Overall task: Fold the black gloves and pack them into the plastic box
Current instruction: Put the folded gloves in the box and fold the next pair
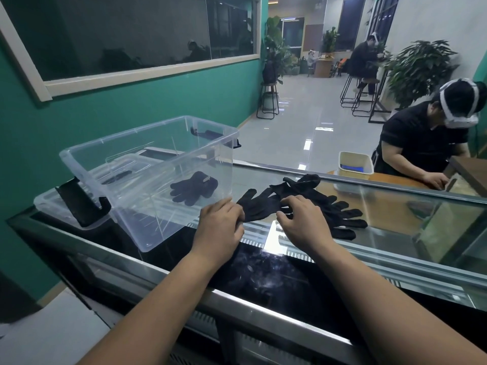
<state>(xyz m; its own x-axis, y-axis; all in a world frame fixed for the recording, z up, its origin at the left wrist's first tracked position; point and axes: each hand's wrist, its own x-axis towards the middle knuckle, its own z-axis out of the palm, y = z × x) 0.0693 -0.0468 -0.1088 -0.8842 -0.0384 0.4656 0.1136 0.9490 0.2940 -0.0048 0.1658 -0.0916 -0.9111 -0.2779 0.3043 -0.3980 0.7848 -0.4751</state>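
A clear plastic box [147, 143] stands on the glass counter at the left, with one black glove [193, 189] lying inside on its floor. To its right a pile of black gloves [340, 212] lies spread on the glass. The nearest glove [259, 204] of the pile stretches between my hands. My left hand [221, 222] pinches its left edge beside the box's front corner. My right hand [303, 219] rests with curled fingers on its right part.
The box's clear lid [52, 206] with black clips lies under the box at the left. A white bin [354, 167] stands beyond the counter's far metal rail. A person in black leans over a wooden table [469, 172] at the right.
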